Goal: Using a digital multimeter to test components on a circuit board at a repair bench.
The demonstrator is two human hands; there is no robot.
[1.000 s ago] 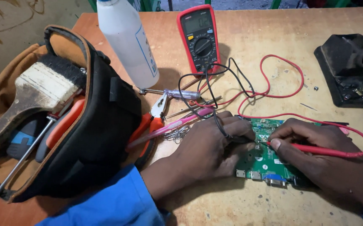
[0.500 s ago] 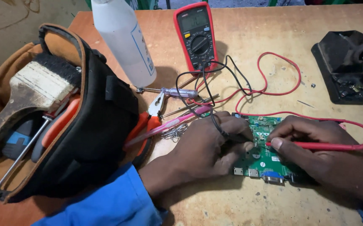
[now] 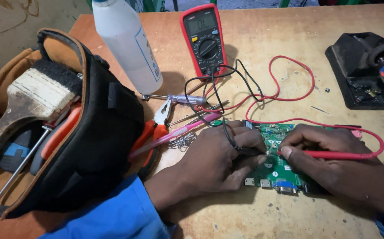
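A green circuit board [image 3: 277, 170] lies flat on the wooden table [image 3: 289, 40], near its front edge. My left hand [image 3: 218, 159] rests on the board's left side and pinches the black probe [image 3: 249, 150], tip on the board. My right hand [image 3: 329, 155] holds the red probe [image 3: 333, 155] like a pen, with its tip touching the board's middle. Red and black leads [image 3: 267, 95] run back to a red multimeter [image 3: 203, 37] that stands farther up the table.
An open black and tan tool bag [image 3: 59, 128] with a paintbrush and screwdrivers fills the left. A white plastic bottle [image 3: 125, 42], orange-handled pliers [image 3: 156, 126], a small screwdriver [image 3: 178, 98] and a pink tool lie between the bag and the board. A black soldering stand [image 3: 362, 68] sits at the right.
Both hands stay on the board. The probe tips have shifted only slightly; the view has drifted a little.
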